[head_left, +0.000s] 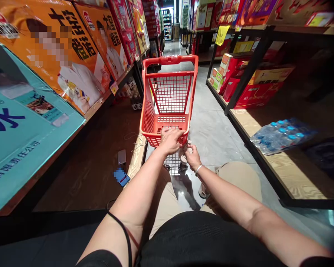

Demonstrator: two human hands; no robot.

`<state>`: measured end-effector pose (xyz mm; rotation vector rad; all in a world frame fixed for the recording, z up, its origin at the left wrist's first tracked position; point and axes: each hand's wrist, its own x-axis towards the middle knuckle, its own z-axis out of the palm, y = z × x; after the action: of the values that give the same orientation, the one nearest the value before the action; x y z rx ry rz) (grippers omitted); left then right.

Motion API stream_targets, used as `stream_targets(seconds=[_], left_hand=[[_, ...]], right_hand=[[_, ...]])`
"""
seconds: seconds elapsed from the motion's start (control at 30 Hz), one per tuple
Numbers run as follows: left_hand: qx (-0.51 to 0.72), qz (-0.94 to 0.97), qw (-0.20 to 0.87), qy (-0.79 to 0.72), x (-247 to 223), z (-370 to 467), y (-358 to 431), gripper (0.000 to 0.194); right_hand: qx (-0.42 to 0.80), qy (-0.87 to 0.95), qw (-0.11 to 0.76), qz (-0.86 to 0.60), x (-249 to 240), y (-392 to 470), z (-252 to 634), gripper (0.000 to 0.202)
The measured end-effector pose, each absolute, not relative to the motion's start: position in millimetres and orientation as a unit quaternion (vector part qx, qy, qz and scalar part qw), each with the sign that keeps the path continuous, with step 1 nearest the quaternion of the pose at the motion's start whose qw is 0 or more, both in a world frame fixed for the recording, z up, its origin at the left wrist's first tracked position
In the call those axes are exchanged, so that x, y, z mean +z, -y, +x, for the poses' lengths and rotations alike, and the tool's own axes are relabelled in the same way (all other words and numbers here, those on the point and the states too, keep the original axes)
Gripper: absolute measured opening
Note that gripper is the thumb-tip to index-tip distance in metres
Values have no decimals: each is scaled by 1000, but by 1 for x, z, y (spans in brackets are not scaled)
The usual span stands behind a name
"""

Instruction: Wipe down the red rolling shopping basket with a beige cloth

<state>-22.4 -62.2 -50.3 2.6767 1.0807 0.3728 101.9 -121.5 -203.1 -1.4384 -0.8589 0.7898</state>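
Observation:
A red plastic shopping cart (171,92) with latticed sides stands in front of my knees, its basket empty. My left hand (170,141) is closed over the cart's near rim, the fingers reaching inside. Just right of it and lower, my right hand (193,156) is closed in a pinch beside the cart's near right corner. Something small and pale (183,155) shows at its fingertips, too small to make out. Below the basket, a lower grid (173,163) and wheels are partly visible.
Shelves with orange drink cartons (72,55) and a turquoise carton (30,122) line the left. Two phones, one grey (121,157) and one lit (122,177), lie on the low left shelf. At right are red gift boxes (260,89) and wrapped water bottles (282,135).

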Motion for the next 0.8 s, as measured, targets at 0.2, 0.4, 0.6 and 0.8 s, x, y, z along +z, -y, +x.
stream_targets(seconds=[0.2, 0.4, 0.6, 0.8], left_hand=[[131, 916, 115, -360, -52, -25, 58, 57], [130, 915, 114, -364, -52, -23, 58, 61], [137, 912, 114, -371, -51, -27, 59, 61], [168, 905, 113, -375, -52, -30, 64, 43]], right_hand=[[370, 313, 667, -565, -146, 120, 98, 40], [169, 489, 588, -622, -150, 129, 108, 33], [200, 476, 515, -684, -173, 127, 141, 28], [-7, 674, 463, -576, -86, 117, 156, 33]])
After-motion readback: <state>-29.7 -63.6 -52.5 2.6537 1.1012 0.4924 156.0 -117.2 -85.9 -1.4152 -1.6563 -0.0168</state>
